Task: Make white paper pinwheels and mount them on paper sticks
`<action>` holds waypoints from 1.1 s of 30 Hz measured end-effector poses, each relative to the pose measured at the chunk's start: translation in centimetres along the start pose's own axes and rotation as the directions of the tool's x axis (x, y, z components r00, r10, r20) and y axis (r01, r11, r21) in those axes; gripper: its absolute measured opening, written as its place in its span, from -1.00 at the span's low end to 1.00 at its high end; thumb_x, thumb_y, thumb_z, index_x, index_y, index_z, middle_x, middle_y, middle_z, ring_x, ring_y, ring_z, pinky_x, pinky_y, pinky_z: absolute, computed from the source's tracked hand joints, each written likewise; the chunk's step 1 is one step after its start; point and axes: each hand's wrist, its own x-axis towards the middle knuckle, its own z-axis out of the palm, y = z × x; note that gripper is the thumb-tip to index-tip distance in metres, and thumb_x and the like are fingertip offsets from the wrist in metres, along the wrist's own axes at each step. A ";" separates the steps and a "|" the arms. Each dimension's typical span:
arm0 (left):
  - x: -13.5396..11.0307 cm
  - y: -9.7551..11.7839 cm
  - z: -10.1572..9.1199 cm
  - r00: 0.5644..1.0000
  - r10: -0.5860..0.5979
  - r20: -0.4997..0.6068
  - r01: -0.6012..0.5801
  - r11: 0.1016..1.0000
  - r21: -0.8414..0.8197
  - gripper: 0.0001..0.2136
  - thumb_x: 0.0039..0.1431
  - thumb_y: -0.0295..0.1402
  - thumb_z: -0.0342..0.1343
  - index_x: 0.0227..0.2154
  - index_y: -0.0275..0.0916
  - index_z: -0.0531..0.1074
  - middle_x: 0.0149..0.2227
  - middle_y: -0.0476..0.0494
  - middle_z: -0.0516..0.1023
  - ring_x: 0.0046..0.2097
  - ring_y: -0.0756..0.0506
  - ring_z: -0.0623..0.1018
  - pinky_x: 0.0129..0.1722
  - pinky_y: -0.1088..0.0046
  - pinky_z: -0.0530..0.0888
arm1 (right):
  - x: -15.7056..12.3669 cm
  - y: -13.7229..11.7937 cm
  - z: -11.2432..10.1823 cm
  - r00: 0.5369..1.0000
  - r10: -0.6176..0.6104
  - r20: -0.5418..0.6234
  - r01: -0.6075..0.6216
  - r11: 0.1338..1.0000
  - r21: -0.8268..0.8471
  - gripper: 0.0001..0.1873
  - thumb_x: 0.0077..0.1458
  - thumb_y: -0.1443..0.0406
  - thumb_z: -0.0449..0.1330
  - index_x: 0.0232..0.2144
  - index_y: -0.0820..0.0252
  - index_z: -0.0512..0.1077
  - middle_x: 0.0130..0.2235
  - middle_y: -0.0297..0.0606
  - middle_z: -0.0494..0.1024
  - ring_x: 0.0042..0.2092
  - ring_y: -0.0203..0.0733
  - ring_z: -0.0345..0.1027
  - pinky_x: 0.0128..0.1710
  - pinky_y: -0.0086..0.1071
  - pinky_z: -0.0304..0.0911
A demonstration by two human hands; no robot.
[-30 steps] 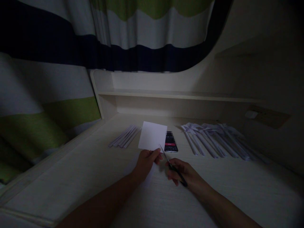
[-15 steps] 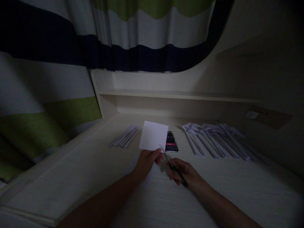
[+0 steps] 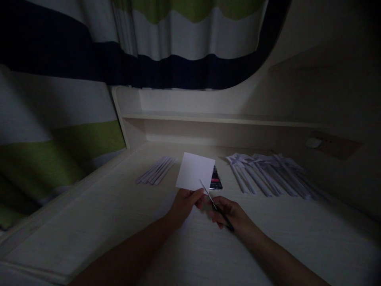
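A white sheet of paper [image 3: 195, 171] is pinched at its lower edge by my left hand [image 3: 185, 201], the thumb lying on top. My right hand [image 3: 229, 212] is closed around the black handles of a pair of scissors [image 3: 220, 214]. The scissors' blades point up and to the left and overlap the paper's lower right part, close to my left thumb. Whether the blades are apart I cannot make out. Partly covered by the paper, a phone [image 3: 216, 184] lies on the desk behind it.
Several narrow folded paper strips [image 3: 156, 170] lie on the desk [image 3: 119, 222] at the left. To the right rests a row of rolled paper sticks with flared, folded tops [image 3: 262, 174]. A shelf [image 3: 208, 116] runs along the back, below a striped curtain [image 3: 184, 39].
The paper has shifted slightly right in my left hand and now covers more of the phone. My right hand and the scissors have moved only a little.
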 end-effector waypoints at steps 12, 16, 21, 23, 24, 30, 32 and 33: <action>-0.3 0.4 0.1 0.998 0.006 0.055 -0.003 0.999 -0.054 -0.67 -0.01 -0.17 0.01 -0.68 -0.34 0.41 -0.71 0.00 0.33 -0.60 0.06 0.31 -0.51 0.53 0.22 | -0.3 -0.2 -0.3 0.997 -0.075 0.035 0.076 0.996 -0.049 -0.64 -0.23 0.17 0.24 -0.35 0.22 0.33 -0.59 -0.42 0.29 -0.60 -0.42 0.07 -0.66 -0.50 0.04; -0.4 0.5 0.2 0.998 0.013 0.062 -0.009 0.998 -0.067 -0.67 -0.01 -0.18 0.02 -0.69 -0.33 0.41 -0.72 0.00 0.33 -0.61 0.07 0.30 -0.51 0.53 0.22 | -0.4 -0.6 -0.1 0.995 -0.097 0.040 0.099 0.993 -0.059 -0.66 -0.21 0.18 0.23 -0.35 0.22 0.32 -0.56 -0.40 0.31 -0.59 -0.42 0.06 -0.65 -0.49 0.02; -0.3 0.2 0.2 0.997 0.006 0.082 0.003 0.994 -0.106 -0.68 -0.04 -0.17 0.04 -0.68 -0.33 0.41 -0.67 -0.04 0.38 -0.60 0.07 0.31 -0.50 0.52 0.23 | -0.4 -0.5 -0.1 0.989 -0.135 0.054 0.138 0.989 -0.049 -0.70 -0.19 0.20 0.22 -0.36 0.21 0.31 -0.53 -0.39 0.32 -0.57 -0.41 0.08 -0.62 -0.49 0.04; -0.3 0.2 0.2 0.996 0.017 0.083 -0.009 0.995 -0.100 -0.67 -0.03 -0.17 0.03 -0.68 -0.34 0.41 -0.67 -0.03 0.37 -0.59 0.06 0.32 -0.50 0.52 0.23 | -0.4 -0.4 -0.1 0.988 -0.144 0.047 0.147 0.987 -0.061 -0.70 -0.19 0.20 0.23 -0.37 0.21 0.32 -0.56 -0.41 0.31 -0.59 -0.42 0.07 -0.64 -0.50 0.04; -0.3 0.2 0.2 0.996 0.024 0.081 -0.016 0.996 -0.091 -0.67 -0.02 -0.17 0.03 -0.68 -0.34 0.41 -0.68 -0.02 0.35 -0.59 0.06 0.32 -0.49 0.52 0.23 | -0.4 -0.4 -0.1 0.990 -0.139 0.039 0.141 0.988 -0.068 -0.70 -0.19 0.19 0.23 -0.37 0.21 0.32 -0.58 -0.43 0.30 -0.60 -0.43 0.06 -0.65 -0.50 0.04; -0.3 0.2 0.2 0.996 0.028 0.079 -0.021 0.997 -0.081 -0.68 -0.01 -0.17 0.02 -0.66 -0.33 0.41 -0.70 0.01 0.33 -0.60 0.06 0.30 -0.51 0.53 0.20 | -0.4 -0.5 0.0 0.998 -0.061 -0.029 0.059 0.996 -0.072 -0.64 -0.27 0.12 0.26 -0.42 0.22 0.34 -0.70 -0.51 0.24 -0.72 -0.48 -0.01 -0.77 -0.54 -0.05; -0.3 0.2 0.2 0.997 0.025 0.078 -0.019 0.996 -0.085 -0.68 -0.02 -0.16 0.02 -0.67 -0.32 0.40 -0.69 0.01 0.34 -0.60 0.06 0.30 -0.51 0.53 0.21 | -0.5 -0.4 0.1 0.998 -0.050 -0.038 0.048 0.997 -0.059 -0.63 -0.28 0.11 0.26 -0.42 0.21 0.34 -0.72 -0.53 0.23 -0.74 -0.50 -0.04 -0.79 -0.56 -0.11; -0.4 0.3 0.2 0.997 0.022 0.073 -0.017 0.997 -0.080 -0.67 -0.02 -0.16 0.02 -0.68 -0.32 0.40 -0.70 0.02 0.33 -0.60 0.06 0.30 -0.50 0.53 0.21 | -0.5 -0.4 0.1 0.998 -0.044 -0.040 0.042 0.998 -0.052 -0.63 -0.28 0.11 0.26 -0.42 0.21 0.35 -0.73 -0.54 0.22 -0.76 -0.50 -0.06 -0.80 -0.56 -0.13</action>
